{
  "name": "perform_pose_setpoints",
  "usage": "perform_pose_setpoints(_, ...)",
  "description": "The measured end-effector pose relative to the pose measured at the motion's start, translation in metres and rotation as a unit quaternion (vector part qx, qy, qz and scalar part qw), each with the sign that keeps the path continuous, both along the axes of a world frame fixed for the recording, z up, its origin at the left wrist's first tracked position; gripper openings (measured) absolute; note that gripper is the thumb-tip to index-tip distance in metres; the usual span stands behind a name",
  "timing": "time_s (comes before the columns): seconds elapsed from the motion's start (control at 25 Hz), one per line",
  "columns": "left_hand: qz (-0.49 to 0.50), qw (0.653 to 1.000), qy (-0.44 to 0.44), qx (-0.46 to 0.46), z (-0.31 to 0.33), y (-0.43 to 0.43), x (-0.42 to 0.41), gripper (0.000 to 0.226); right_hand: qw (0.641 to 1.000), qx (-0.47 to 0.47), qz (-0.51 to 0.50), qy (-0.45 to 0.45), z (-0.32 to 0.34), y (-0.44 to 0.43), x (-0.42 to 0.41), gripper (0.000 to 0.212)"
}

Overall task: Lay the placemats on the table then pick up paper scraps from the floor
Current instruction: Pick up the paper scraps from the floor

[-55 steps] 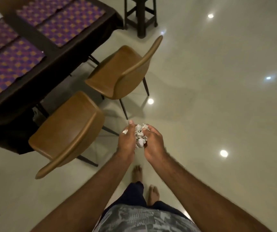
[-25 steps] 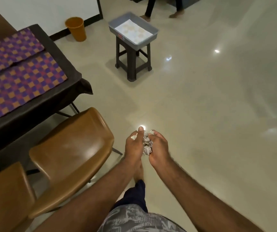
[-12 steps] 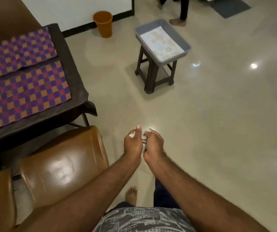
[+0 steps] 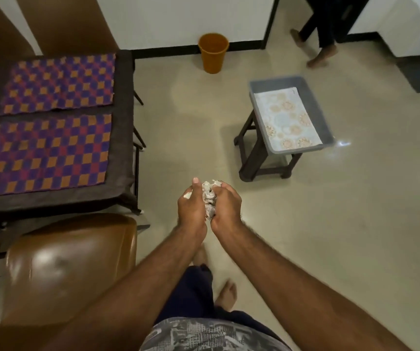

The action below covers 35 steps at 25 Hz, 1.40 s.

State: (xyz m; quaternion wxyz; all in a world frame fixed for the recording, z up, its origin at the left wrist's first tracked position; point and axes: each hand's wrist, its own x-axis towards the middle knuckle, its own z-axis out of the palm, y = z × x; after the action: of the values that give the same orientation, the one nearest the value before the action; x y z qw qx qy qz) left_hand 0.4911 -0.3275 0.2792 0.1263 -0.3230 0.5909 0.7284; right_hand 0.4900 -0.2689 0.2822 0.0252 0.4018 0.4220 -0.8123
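Floor (image 4: 305, 236): pale glossy tiles, with the person's bare feet low in the view.
Table (image 4: 124, 122): on the left, under a dark cloth.
Chair (image 4: 64, 269): brown and shiny, pushed in at the table's near edge.
Placemats: two checked purple-and-orange mats lie flat side by side on the cloth – the nearer one (image 4: 44, 153) and the farther one (image 4: 59, 83).
Tray (image 4: 274, 81): grey, lined with a patterned sheet, set on a dark stool (image 4: 248, 150) to the right.
Bin (image 4: 213, 53): orange, upright by the far wall.
Left hand (image 4: 191, 209): curled round the wad, thumb up.
Right hand (image 4: 225, 205): curled against the other side – both grip together.
Paper scraps (image 4: 209, 196): a crumpled white bunch squeezed between the two hands, held above the floor, off the table's corner.
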Motion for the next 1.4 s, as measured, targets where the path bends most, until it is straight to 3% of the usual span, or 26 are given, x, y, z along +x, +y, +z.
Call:
perform_pose_setpoints(0.16, 0.057, 0.998, -0.002, 0.031, -0.004, 0.008, -0.092, 0.045, 0.999, -0.032, 0.006, 0.002, -0.010, 0.013, -0.099, 0.025)
perform_pose_setpoints(0.48, 0.074, 0.994, -0.013, 0.077, -0.003, 0.017, -0.281, 0.047, 0.998, -0.057, -0.020, -0.010, -0.004, 0.020, -0.285, 0.038)
perform_pose_setpoints(1.16, 0.072, 0.993, -0.016, 0.090, -0.006, 0.075, -0.732, 0.059, 0.995, -0.085, -0.016, -0.039, 0.010, 0.089, -0.735, 0.034)
perform_pose_setpoints(1.4, 0.067, 0.989, -0.023, 0.127, -0.047, 0.070, -0.895, 0.065, 0.994, -0.107, -0.022, -0.027, -0.010, 0.093, -0.894, 0.032)
